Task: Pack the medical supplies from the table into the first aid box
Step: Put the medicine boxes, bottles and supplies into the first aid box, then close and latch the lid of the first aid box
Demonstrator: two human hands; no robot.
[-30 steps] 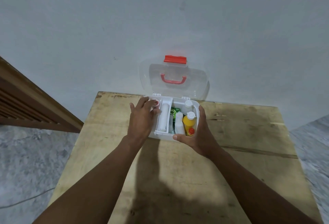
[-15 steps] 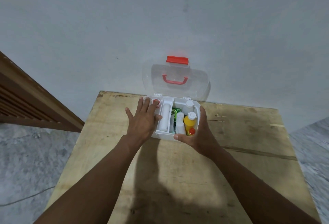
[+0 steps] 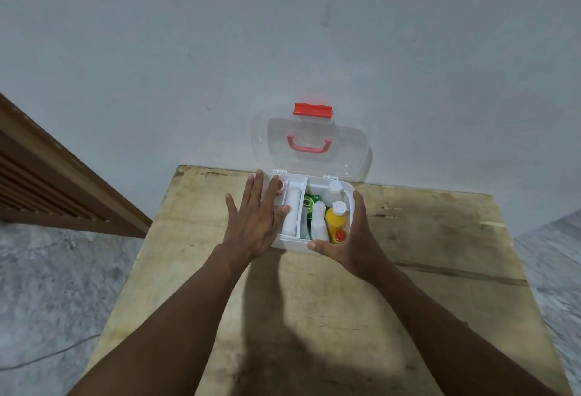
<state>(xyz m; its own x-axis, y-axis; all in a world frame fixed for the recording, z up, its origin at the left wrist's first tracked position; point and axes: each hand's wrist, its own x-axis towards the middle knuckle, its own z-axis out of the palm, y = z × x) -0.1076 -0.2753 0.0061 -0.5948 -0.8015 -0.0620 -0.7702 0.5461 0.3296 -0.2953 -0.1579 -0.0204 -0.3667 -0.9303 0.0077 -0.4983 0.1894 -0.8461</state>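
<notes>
Clasping the first aid box (image 3: 295,246) was the right hand (image 3: 352,240), the left hand (image 3: 254,219) flat and released, on a worn plywood table (image 3: 440,254) against a grey wall (image 3: 283,50).

A plain room in a home, it seems: bare pale wall (image 3: 283,34), worn plywood bench (image 3: 440,254), mottled stone floor (image 3: 47,285), and slatted wooden furniture (image 3: 47,182) at left.

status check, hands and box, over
Left hand open, flat over box's left side. Right hand gripping first aid box at right front corner. Lid up, supplies inside. Nothing blocking.
</notes>
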